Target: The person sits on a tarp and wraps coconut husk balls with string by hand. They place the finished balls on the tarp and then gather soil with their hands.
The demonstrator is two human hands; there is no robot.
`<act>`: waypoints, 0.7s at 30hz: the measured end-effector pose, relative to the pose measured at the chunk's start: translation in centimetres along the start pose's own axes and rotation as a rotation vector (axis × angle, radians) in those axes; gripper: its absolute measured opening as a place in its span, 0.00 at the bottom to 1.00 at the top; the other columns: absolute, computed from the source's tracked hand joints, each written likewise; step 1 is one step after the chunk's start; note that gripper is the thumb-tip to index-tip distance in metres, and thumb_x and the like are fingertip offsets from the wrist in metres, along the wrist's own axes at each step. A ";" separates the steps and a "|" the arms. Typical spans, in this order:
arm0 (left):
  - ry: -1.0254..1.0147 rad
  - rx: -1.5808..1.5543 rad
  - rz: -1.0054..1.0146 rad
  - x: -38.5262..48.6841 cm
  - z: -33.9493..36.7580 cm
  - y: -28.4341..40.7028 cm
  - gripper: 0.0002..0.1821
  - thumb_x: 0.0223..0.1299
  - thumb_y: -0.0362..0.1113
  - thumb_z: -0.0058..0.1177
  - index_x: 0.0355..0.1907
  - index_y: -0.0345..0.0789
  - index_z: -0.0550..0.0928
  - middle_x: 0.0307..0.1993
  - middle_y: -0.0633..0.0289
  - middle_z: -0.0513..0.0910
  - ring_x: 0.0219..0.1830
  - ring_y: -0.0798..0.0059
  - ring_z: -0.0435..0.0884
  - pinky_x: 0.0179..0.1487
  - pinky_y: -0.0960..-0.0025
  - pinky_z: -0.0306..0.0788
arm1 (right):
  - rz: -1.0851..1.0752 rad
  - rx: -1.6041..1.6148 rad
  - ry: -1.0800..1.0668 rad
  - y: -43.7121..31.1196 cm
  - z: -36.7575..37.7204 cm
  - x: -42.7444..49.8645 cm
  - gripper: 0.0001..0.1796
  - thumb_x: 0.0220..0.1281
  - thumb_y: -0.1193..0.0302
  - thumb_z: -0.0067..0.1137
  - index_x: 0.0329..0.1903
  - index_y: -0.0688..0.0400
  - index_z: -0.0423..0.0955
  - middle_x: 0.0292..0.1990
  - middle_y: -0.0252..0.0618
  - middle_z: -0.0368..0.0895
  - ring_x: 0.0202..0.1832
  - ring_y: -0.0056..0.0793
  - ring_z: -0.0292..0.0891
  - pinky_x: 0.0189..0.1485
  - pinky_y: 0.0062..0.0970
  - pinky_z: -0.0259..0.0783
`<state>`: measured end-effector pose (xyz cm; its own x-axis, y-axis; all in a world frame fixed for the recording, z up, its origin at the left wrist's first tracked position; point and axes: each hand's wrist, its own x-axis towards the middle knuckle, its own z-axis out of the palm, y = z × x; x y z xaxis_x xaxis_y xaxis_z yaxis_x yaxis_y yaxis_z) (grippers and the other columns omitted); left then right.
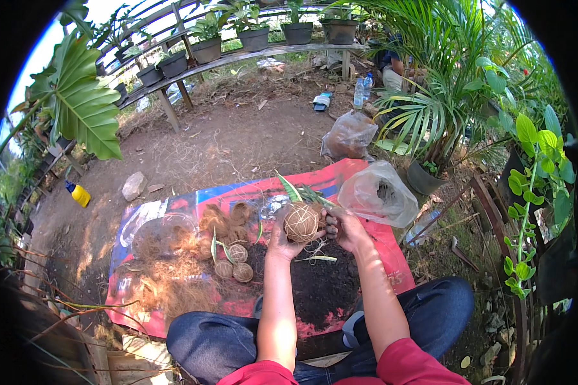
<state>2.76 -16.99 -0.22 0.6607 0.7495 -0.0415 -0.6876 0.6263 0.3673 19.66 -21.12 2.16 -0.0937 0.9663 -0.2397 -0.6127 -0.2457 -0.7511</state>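
My left hand [285, 243] holds a brown coconut-fiber ball [301, 222] wound with pale string, a variegated pointed leaf [289, 187] rising from its top. My right hand [343, 230] is just right of the ball, fingers curled towards it; whether they grip anything is unclear. Behind the hands lie more long green leaves [313, 195]. To the left, several smaller string-wound balls [243, 272] rest on the printed red and blue sheet [400, 260], some with upright leaves. Dark soil [322, 293] is heaped below the hands, with a cut leaf piece [321, 258] on it.
Loose coconut fiber [173, 284] covers the sheet's left part. Clear plastic bags [378, 195] stand at its far right. A stone [134, 186] and a yellow bottle [79, 194] lie left. Potted plants line a wooden bench [231, 58]; a person [393, 70] sits behind the palm.
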 end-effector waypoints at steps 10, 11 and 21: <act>0.163 0.196 -0.041 -0.4 1.7 0.0 0.30 0.56 0.52 0.58 0.55 0.34 0.70 0.50 0.57 0.76 0.52 0.65 0.76 0.53 0.58 0.72 | -0.310 -0.447 0.246 -1.7 3.9 -1.0 0.14 0.64 0.63 0.54 0.36 0.62 0.77 0.20 0.23 0.68 0.22 0.10 0.61 0.24 0.14 0.57; 0.077 0.142 -0.066 -0.3 1.5 0.2 0.30 0.57 0.52 0.57 0.55 0.34 0.71 0.49 0.58 0.76 0.52 0.67 0.76 0.53 0.59 0.72 | -0.345 -0.482 0.226 -1.8 4.1 -0.9 0.13 0.64 0.63 0.53 0.36 0.62 0.77 0.20 0.24 0.69 0.22 0.10 0.61 0.24 0.14 0.58; 0.359 0.325 0.315 0.9 -0.4 -0.6 0.19 0.61 0.43 0.53 0.50 0.32 0.74 0.38 0.61 0.80 0.39 0.73 0.80 0.42 0.66 0.76 | 0.309 -0.815 -0.498 -2.9 4.5 -3.0 0.17 0.68 0.59 0.47 0.34 0.59 0.75 0.18 0.25 0.68 0.19 0.14 0.66 0.24 0.18 0.64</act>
<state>3.61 -16.64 -0.83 0.2565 0.9505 -0.1753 -0.6691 0.3056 0.6775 18.22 -23.00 7.87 -0.5896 0.7275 -0.3507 0.2010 -0.2884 -0.9362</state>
